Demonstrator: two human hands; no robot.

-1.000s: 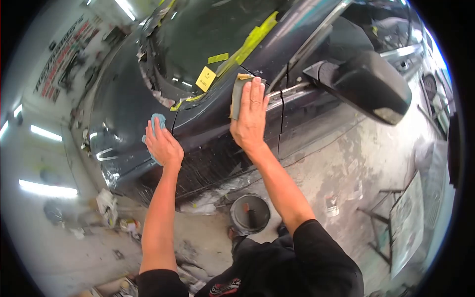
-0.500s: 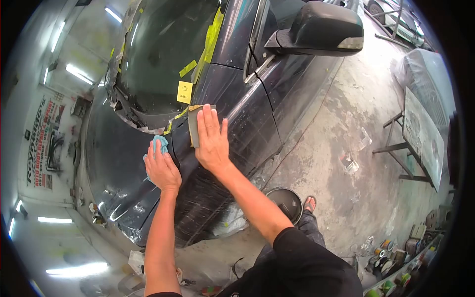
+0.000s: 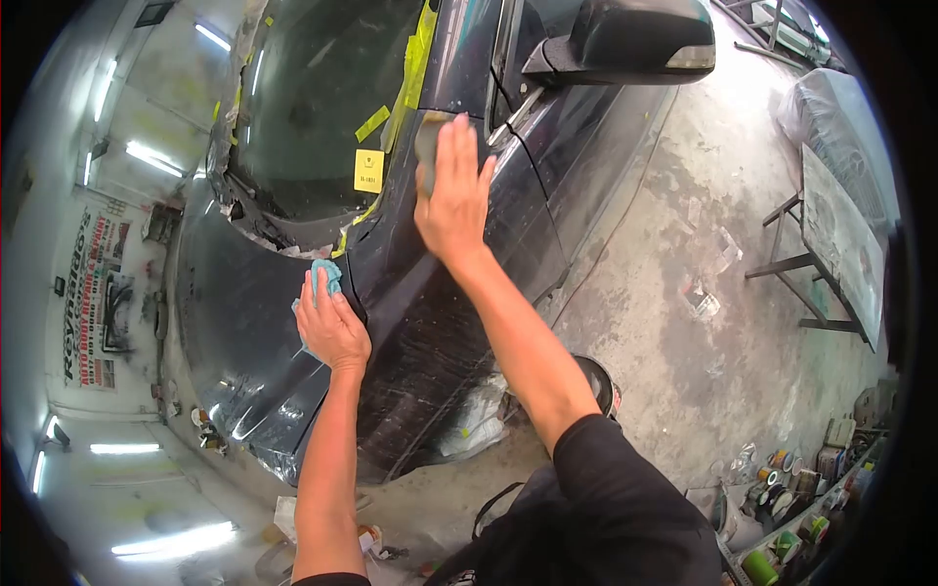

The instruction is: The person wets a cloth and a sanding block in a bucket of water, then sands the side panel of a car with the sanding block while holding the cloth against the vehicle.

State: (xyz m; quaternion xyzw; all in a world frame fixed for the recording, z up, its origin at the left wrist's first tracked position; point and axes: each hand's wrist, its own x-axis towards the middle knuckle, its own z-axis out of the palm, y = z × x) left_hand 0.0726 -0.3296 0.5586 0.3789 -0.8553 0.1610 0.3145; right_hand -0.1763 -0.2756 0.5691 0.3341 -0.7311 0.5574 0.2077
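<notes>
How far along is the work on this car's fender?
Yellow tape is already on along the windshield edge. The right hand has what looks like sandpaper over the fender; the left hand holds a blue cloth. Probably left: the streaky lower fender, then removing the tape. Smoothness I can't judge.

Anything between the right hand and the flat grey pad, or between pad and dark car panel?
Nothing visible. The right hand lies over the flat grey pad; the pad's face toward the dark car panel is hidden. Yellow tape runs beside it, not visibly between.
</notes>
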